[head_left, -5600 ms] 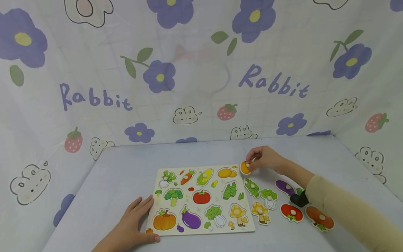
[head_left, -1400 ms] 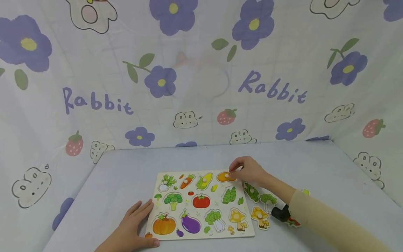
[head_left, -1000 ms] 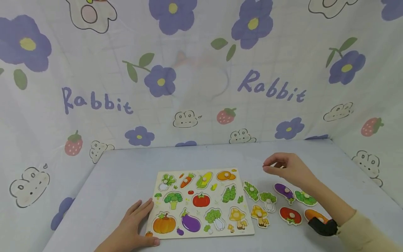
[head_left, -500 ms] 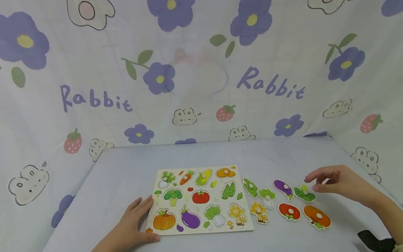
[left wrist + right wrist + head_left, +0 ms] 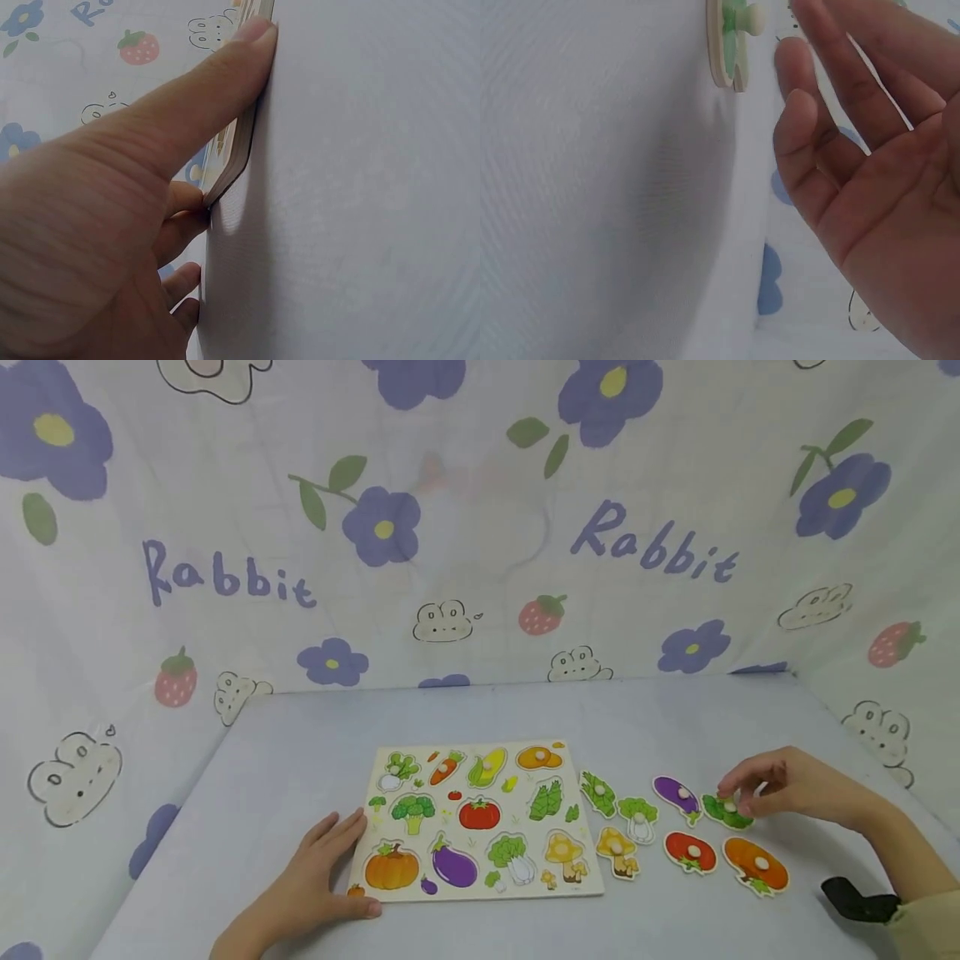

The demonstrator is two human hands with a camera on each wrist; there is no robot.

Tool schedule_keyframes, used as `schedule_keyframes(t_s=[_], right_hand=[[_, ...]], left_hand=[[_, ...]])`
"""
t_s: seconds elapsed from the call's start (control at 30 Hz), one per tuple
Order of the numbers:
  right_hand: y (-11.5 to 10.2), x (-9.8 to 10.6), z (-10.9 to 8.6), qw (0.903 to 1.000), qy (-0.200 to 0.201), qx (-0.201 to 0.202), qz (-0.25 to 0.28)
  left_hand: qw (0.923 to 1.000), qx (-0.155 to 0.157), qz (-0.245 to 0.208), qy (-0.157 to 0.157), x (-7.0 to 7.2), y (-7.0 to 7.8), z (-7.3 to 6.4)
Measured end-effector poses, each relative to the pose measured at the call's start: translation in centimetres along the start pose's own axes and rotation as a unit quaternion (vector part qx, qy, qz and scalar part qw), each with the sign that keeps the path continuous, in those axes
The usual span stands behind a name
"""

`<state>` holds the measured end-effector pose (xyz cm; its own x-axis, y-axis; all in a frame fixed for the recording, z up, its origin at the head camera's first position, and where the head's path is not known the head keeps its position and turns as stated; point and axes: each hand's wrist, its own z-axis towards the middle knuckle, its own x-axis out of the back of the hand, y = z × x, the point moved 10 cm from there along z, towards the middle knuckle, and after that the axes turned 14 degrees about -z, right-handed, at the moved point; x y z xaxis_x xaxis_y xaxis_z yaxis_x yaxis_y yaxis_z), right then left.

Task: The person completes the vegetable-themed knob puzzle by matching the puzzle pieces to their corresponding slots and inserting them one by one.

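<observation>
With right hand (image 5: 802,789) low over the broccoli piece (image 5: 718,814), spreading thumb and fingers about its knob (image 5: 752,20), apparently without gripping. Lying just right of the eggplant piece (image 5: 674,792), with long axis left to right, slanting nearer at right, with stalk hidden under fingers. With left hand (image 5: 309,878), fingers apart, touching the board's (image 5: 521,803) near left corner.

soft even light, muted colours, diffuse grey shadow on table (image 5: 660,180), dimmer wrist views
</observation>
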<state>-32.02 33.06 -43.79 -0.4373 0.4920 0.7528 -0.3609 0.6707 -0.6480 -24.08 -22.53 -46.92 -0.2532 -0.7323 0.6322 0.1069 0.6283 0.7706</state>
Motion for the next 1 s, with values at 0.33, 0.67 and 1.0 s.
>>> schedule_keyframes(t_s=[0.33, 0.67, 1.0], right_hand=[[1.3, -0.2, -0.3, 0.9998, -0.019, -0.003, 0.010], [1.3, -0.5, 0.5, 1.0000, -0.006, 0.007, -0.003], [1.8, -1.1, 1.1, 0.9994, 0.000, -0.032, 0.013]], left_hand=[[1.0000, 0.008, -0.003, -0.002, -0.4, -0.2, 0.5], [0.9978, 0.066, -0.006, -0.006, -0.6, -1.4, 0.4], [0.9967, 0.079, -0.017, -0.009, -0.5, -1.5, 0.5]])
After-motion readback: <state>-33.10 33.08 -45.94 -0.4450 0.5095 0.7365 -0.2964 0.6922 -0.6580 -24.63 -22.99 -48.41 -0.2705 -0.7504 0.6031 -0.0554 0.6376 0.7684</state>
